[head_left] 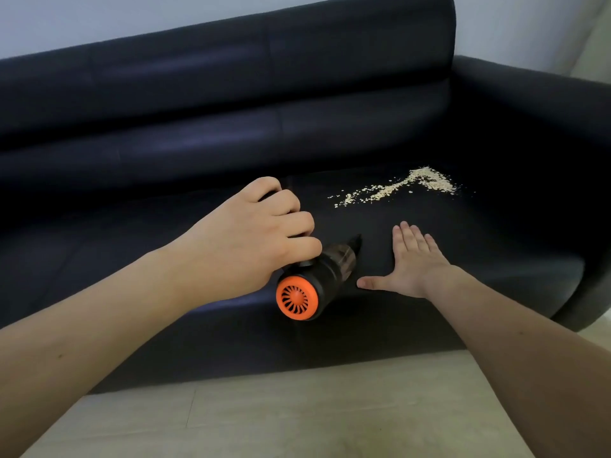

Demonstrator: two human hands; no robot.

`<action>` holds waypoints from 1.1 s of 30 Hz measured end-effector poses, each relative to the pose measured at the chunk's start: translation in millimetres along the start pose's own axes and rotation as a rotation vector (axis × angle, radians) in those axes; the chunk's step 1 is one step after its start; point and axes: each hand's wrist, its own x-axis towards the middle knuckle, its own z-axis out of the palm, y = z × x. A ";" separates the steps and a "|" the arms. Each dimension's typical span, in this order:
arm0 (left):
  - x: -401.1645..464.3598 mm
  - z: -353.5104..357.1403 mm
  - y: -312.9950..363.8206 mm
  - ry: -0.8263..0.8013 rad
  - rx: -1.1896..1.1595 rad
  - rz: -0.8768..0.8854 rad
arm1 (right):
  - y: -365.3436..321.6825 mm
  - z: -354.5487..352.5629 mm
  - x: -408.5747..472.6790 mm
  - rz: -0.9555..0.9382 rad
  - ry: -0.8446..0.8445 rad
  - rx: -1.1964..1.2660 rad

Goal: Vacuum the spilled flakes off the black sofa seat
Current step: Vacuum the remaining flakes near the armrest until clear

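Note:
A small black handheld vacuum with an orange fan cap at its rear lies over the front of the black sofa seat. Its dark nozzle points toward the back right. My left hand grips the vacuum's handle from above, fingers curled round it. My right hand lies flat on the seat just right of the vacuum, fingers straight and thumb spread. A streak of pale spilled flakes lies on the seat beyond both hands, thickest at its right end. The nozzle tip is short of the flakes.
The sofa backrest rises behind the seat and a padded armrest closes the right side. Pale floor lies in front of the sofa. A light wall stands behind.

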 end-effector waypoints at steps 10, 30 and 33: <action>-0.5 -0.5 0.1 -0.017 0.076 -0.064 | 1.5 1.2 -10.1 0.028 -0.020 -0.007; 23.0 40.1 -19.3 -0.119 0.111 -0.185 | -35.7 -10.4 29.0 -0.041 0.011 0.028; 23.7 44.5 -21.7 -0.132 0.111 -0.191 | -38.1 -7.1 36.1 -0.062 0.057 0.011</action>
